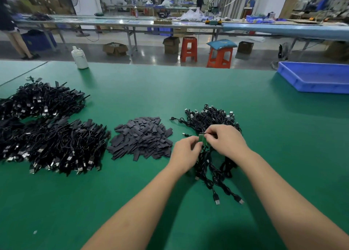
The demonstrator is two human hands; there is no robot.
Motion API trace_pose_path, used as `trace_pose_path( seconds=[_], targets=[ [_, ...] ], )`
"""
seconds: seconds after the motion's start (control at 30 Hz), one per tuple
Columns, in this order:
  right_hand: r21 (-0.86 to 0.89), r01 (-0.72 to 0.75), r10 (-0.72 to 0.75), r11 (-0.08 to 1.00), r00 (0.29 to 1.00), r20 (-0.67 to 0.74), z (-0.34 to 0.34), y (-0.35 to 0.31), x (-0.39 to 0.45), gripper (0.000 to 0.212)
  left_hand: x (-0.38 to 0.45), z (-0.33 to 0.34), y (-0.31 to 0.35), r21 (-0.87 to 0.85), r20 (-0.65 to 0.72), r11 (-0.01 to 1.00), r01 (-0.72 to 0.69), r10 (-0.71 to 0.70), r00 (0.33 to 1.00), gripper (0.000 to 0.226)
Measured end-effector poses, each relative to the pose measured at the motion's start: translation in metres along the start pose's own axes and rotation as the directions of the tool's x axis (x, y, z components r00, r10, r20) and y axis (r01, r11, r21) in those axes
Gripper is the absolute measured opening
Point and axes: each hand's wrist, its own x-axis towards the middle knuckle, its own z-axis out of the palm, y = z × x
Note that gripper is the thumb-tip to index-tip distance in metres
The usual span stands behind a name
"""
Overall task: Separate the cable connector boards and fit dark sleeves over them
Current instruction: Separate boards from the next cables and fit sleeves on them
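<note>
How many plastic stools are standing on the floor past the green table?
2. One red stool stands bare; the other stool, to its right, carries a blue cushion. More may be hidden behind the benches.

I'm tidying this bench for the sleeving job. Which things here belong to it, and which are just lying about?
In use: green connector boards pinched by left hand and right hand; cable bundle; dark sleeves; cable piles.
Lying about: white bottle; blue tray.
</note>
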Motion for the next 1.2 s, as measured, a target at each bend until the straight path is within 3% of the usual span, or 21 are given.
trace_pose_path(
  seconds=[0.13, 0.3, 0.47, 0.53, 0.63, 0.7, 0.8, 0.9, 0.97, 1.03, 1.1, 1.13, 1.2],
  targets=[
    [0.01, -0.011, 0.011, 1.0, 1.0, -0.003, -0.001, -0.001, -0.007, 0.014, 0.0, 0.003, 0.005, -0.005, -0.023, 1.0, 0.025, -0.025, 0.999, 0.014],
    [-0.01, -0.037, 0.036, 0.999, 0.999, -0.017, 0.0, -0.001, -0.009, 0.016, -0.002, 0.008, 0.011, 0.089, -0.107, 0.995, 0.035, -0.025, 0.994, 0.028],
    [-0.041, -0.06, 0.055, 0.997, 0.991, -0.119, 0.006, 0.003, -0.008, 0.019, -0.008, 0.01, 0.017, 0.123, -0.239, 0.99, 0.076, -0.045, 0.97, 0.03],
    [-0.036, -0.074, 0.068, 0.997, 0.989, -0.13, 0.007, 0.014, -0.005, 0.019, -0.009, 0.003, 0.011, -0.055, -0.251, 0.996, 0.072, -0.084, 0.964, 0.028],
    [-0.011, -0.137, 0.136, 0.991, 0.988, -0.071, 0.011, 0.034, 0.004, 0.02, -0.012, -0.015, 0.003, -0.437, -0.063, 0.888, 0.145, -0.191, 0.98, 0.021],
    [-0.024, -0.185, 0.184, 0.983, 0.983, -0.019, 0.014, 0.044, 0.011, 0.023, -0.015, -0.027, -0.002, -0.46, 0.051, 0.872, 0.168, -0.163, 0.985, 0.017],
    [-0.075, -0.203, 0.206, 0.976, 0.978, 0.035, 0.023, 0.049, 0.016, 0.032, -0.018, -0.039, -0.008, -0.439, 0.088, 0.889, 0.13, -0.101, 0.991, 0.013],
    [0.12, -0.194, 0.195, 0.974, 0.981, 0.001, 0.033, 0.032, 0.013, 0.033, -0.019, -0.045, -0.011, -0.509, 0.085, 0.851, 0.133, -0.104, 0.991, 0.009],
    [0.43, -0.217, 0.189, 0.876, 0.976, 0.109, 0.043, 0.006, 0.003, 0.025, -0.018, -0.045, -0.015, -0.586, 0.08, 0.795, 0.16, -0.14, 0.987, 0.015],
    [0.741, -0.359, 0.133, 0.567, 0.928, 0.347, 0.056, -0.025, -0.012, 0.026, -0.016, -0.045, -0.022, -0.545, 0.052, 0.824, 0.154, -0.15, 0.987, 0.019],
    [0.829, -0.499, 0.036, 0.255, 0.861, 0.507, 0.073, -0.046, -0.026, 0.032, -0.016, -0.045, -0.03, -0.491, 0.036, 0.857, 0.157, -0.16, 0.986, 0.02],
    [0.832, -0.523, -0.007, 0.184, 0.846, 0.533, 0.081, -0.054, -0.033, 0.033, -0.016, -0.045, -0.035, -0.513, 0.042, 0.84, 0.176, -0.181, 0.983, 0.02],
    [0.838, -0.52, -0.02, 0.165, 0.848, 0.53, 0.095, -0.066, -0.043, 0.03, -0.016, -0.047, -0.044, -0.597, 0.062, 0.772, 0.219, -0.228, 0.972, 0.02]
  ],
)
